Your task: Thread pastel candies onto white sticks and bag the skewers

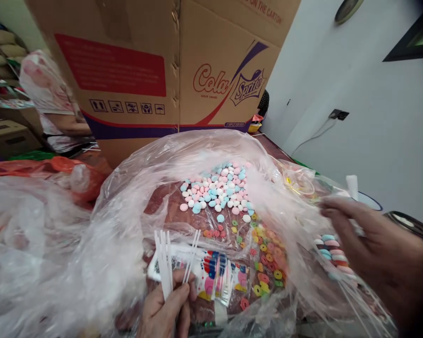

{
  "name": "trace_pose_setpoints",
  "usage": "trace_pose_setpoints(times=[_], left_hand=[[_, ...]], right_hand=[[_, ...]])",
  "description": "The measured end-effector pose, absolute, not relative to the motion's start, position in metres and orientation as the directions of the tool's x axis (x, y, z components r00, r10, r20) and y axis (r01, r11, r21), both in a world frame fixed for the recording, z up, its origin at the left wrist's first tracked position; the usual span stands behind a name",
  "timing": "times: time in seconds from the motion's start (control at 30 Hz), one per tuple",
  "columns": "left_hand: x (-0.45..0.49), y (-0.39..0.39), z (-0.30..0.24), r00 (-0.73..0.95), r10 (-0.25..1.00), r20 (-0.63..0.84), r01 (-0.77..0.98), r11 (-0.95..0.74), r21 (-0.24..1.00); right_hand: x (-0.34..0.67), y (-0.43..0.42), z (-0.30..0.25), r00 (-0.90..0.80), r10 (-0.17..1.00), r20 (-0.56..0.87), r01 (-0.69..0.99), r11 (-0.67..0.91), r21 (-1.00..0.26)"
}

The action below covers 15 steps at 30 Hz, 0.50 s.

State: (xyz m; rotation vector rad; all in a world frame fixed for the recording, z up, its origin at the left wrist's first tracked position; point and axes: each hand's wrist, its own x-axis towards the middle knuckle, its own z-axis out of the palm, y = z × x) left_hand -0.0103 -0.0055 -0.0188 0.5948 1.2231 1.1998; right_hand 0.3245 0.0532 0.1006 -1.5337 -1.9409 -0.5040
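Note:
My left hand (169, 307), at the bottom centre, is closed around several thin white plastic sticks (166, 263) that point upward in two groups. Just behind it lie printed plastic wrappers (211, 277) in blue, red, pink and yellow. At the right, my right hand (370, 244) is slightly blurred, its fingers stretched out with nothing seen in them. Below and beside those fingers are stacked pastel sweets on sticks (334, 253), partly covered by the hand. Pink, blue and white round sweets (218, 188) are heaped on the table, with small coloured candy rings (264, 253) nearer to me.
Clear plastic sheeting (109, 244) bunches around the sweets. A large cardboard carton (141, 84) stands behind them. A red bag (63, 166) lies to the left, near a person (52, 103) in a patterned garment. A round dark-rimmed container (411, 224) is at far right.

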Motion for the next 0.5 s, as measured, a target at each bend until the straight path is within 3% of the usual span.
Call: trace_pose_setpoints(times=[0.07,0.13,0.33,0.5], left_hand=[[-0.010,-0.006,-0.018,-0.100,0.912,-0.398,-0.374,0.336,0.865],[-0.010,-0.006,-0.019,-0.065,0.912,-0.404,-0.382,0.352,0.855],[-0.012,-0.002,-0.029,-0.008,0.921,-0.390,-0.414,0.352,0.840],[-0.010,0.002,-0.036,-0.040,0.929,-0.368,-0.397,0.324,0.859]], right_hand=[[0.275,0.063,0.100,-0.298,0.672,0.678,0.898,0.438,-0.040],[0.243,0.077,0.089,-0.370,0.720,0.588,0.847,0.521,-0.106],[0.202,0.096,0.047,-0.494,0.834,0.246,0.808,0.545,-0.224],[0.181,0.091,0.033,-0.561,0.809,0.177,0.765,0.588,-0.262]])
